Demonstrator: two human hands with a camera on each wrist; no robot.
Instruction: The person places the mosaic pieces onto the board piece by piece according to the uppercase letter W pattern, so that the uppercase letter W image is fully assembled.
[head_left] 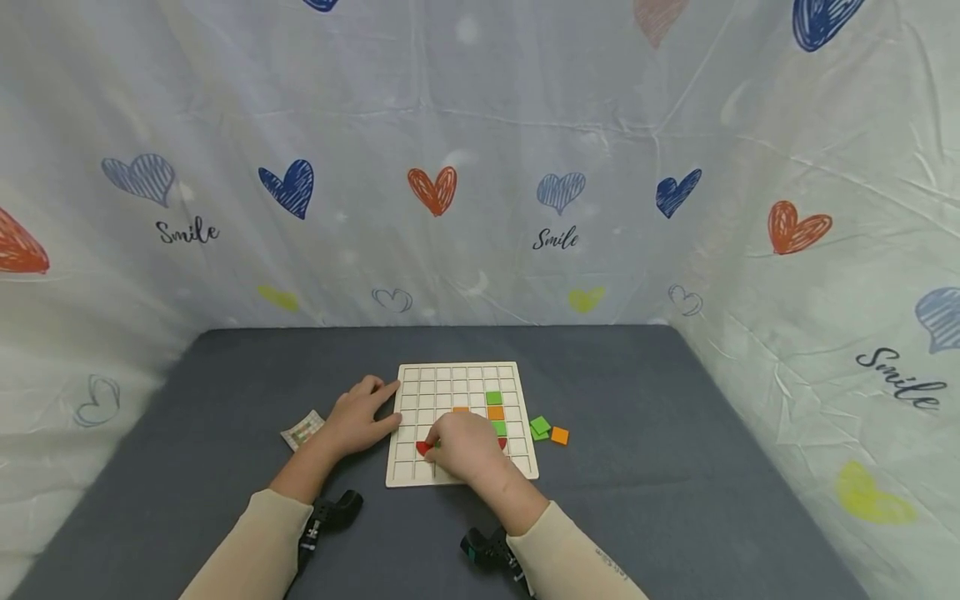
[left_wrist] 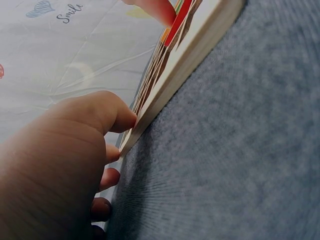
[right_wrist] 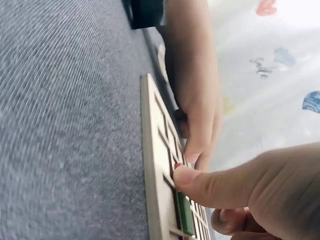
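A pale wooden grid board (head_left: 450,375) lies on the table, with green (head_left: 493,398) and orange tiles (head_left: 496,413) in some of its squares. My right hand (head_left: 468,446) is over the lower part of the board, thumb and finger pinching a small red tile (head_left: 423,448) at a square near the left side. In the right wrist view the thumb mostly covers that tile, and a green tile (right_wrist: 186,215) sits in the board beside it. At the board's left edge, my left hand (head_left: 360,421) touches the rim with thumb and fingers spread. Part of another red tile (head_left: 502,443) shows beside the right wrist.
Loose green tiles (head_left: 540,427) and an orange tile (head_left: 559,436) lie right of the board. A small patterned card (head_left: 303,430) is partly behind the left forearm. The dark grey table (head_left: 637,517) meets a hanging white cloth (head_left: 487,275) printed with hearts.
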